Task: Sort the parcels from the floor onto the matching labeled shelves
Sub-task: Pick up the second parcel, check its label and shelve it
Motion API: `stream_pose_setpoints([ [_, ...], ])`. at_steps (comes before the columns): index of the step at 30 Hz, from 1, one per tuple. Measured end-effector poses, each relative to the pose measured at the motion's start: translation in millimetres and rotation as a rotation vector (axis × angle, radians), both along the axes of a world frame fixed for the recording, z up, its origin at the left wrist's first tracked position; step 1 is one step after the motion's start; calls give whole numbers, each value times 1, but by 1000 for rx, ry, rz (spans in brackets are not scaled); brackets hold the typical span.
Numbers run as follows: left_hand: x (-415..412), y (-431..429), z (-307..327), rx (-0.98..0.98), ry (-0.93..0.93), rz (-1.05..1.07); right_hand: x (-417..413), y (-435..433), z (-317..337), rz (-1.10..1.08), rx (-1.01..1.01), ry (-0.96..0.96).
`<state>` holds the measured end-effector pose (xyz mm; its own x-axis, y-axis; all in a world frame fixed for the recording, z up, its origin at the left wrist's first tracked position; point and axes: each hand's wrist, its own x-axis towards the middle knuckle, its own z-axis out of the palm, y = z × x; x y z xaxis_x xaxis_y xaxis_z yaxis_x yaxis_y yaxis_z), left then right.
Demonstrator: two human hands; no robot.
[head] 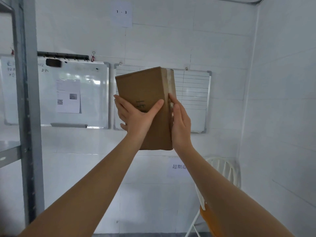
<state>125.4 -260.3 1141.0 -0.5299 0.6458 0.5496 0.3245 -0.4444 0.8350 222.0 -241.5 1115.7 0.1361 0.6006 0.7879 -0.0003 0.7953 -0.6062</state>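
Observation:
I hold a brown cardboard parcel (145, 86) up at chest height in front of the white wall, both arms stretched out. My left hand (136, 115) clasps its lower left side, thumb laid across the front face over some dark handwriting. My right hand (180, 124) presses flat against the taped right edge. The parcel stands upright and leans slightly to the left. A paper label reading "1 - 3" (121, 12) hangs high on the wall above it.
A grey metal shelf upright (28, 108) stands at the left, with a shelf board (9, 151) beside it. Two whiteboards (77, 94) (193, 100) hang on the wall. A white chair (222, 170) with an orange seat sits at the lower right, under a paper sign (178, 166).

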Motion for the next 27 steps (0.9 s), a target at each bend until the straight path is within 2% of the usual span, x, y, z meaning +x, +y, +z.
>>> stream_pose_setpoints([
  [8,6,-2,-4,29,11,-59,10,-5,6,-60,58,-9],
  [11,-7,-3,-5,93,53,-109,18,-1,5,-204,30,-111],
  [13,-16,-5,-8,144,17,-240,29,2,5,-279,-56,-186],
  [16,-25,-8,-12,171,-96,-512,44,-2,8,-66,-230,-156],
  [18,-24,-9,-14,142,-81,-584,45,-5,5,48,-263,-160],
  [23,-16,-9,-15,127,-41,-589,32,-4,-7,-4,-193,-56],
  [27,-12,-12,-21,131,53,-480,28,-7,-10,-70,-136,-41],
])
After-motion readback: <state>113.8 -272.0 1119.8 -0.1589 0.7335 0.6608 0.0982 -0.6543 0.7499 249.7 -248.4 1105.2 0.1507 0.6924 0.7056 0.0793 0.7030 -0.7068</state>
